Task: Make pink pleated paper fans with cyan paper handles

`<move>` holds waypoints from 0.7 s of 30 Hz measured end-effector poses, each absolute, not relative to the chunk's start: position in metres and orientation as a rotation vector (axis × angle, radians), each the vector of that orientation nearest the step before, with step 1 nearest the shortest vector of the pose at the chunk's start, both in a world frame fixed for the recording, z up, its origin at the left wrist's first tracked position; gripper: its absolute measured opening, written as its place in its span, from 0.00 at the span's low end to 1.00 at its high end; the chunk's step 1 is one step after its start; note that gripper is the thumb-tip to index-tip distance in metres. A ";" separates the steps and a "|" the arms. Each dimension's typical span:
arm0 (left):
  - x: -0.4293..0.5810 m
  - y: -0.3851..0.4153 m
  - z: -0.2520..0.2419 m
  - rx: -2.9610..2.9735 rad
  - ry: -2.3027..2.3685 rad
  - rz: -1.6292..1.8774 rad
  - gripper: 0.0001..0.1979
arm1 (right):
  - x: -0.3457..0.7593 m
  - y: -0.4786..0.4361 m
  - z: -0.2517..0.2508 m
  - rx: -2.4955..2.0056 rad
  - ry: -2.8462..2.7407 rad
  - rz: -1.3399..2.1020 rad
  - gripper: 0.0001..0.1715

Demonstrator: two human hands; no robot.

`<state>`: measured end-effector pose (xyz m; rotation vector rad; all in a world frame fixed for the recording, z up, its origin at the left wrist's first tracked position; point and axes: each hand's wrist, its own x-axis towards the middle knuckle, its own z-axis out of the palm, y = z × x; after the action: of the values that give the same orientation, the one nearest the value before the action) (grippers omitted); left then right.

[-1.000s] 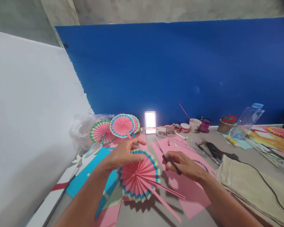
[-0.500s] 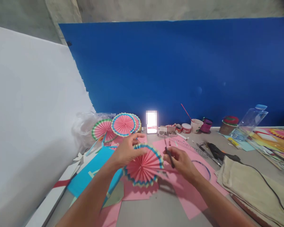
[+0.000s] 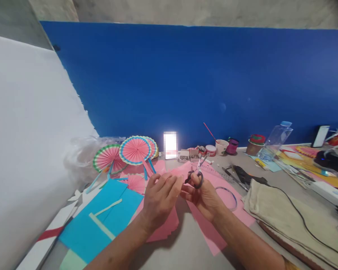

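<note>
My left hand (image 3: pixel 160 198) is closed in a pinch on a pink pleated paper fan (image 3: pixel 165 227), which is folded into a flat stack hanging below the fingers. Right beside it, almost touching, my right hand (image 3: pixel 204 197) grips small black-handled scissors (image 3: pixel 196 175) with the blades pointing up and away. Both hands hover over a pink paper sheet (image 3: pixel 214 228) on the grey table.
Two finished round fans (image 3: pixel 135 150) (image 3: pixel 107 158) stand at the back left. Blue paper (image 3: pixel 101 213) lies at the left. A bright phone (image 3: pixel 170 144), staple boxes (image 3: pixel 186 155), cups (image 3: pixel 221 147) and a bottle (image 3: pixel 276 140) line the blue backdrop. At the right lies a beige cloth (image 3: pixel 284 213) with a cable.
The spread fan has been folded shut in my left hand. My right hand moved in next to it and turned the scissors upright. The view shifted to the right.
</note>
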<state>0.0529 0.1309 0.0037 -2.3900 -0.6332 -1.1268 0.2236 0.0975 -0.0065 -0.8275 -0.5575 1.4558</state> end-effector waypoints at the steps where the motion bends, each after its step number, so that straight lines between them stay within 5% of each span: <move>1: 0.055 0.131 0.001 -2.397 -0.600 -1.111 0.18 | 0.224 0.100 -0.008 -0.815 -0.509 1.450 0.28; 9: 0.073 0.116 -0.011 -2.698 -0.490 -1.050 0.20 | 0.244 0.116 -0.017 -0.944 -0.557 1.223 0.27; 13: 0.065 0.118 0.006 -2.778 -0.570 -1.361 0.16 | 0.254 0.117 -0.010 -1.014 -0.793 0.993 0.23; 17: 0.041 0.145 0.032 -2.481 -1.457 -1.817 0.30 | 0.257 0.112 -0.002 -1.012 -0.952 0.979 0.21; 21: 0.026 0.167 0.037 -2.990 -2.381 -1.933 0.36 | 0.253 0.107 -0.003 -0.968 -1.044 1.082 0.24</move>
<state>0.0259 0.1672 0.0370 -2.9900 -2.3810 -1.9332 0.2534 0.1066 -0.0027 -0.9681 -1.0439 1.0822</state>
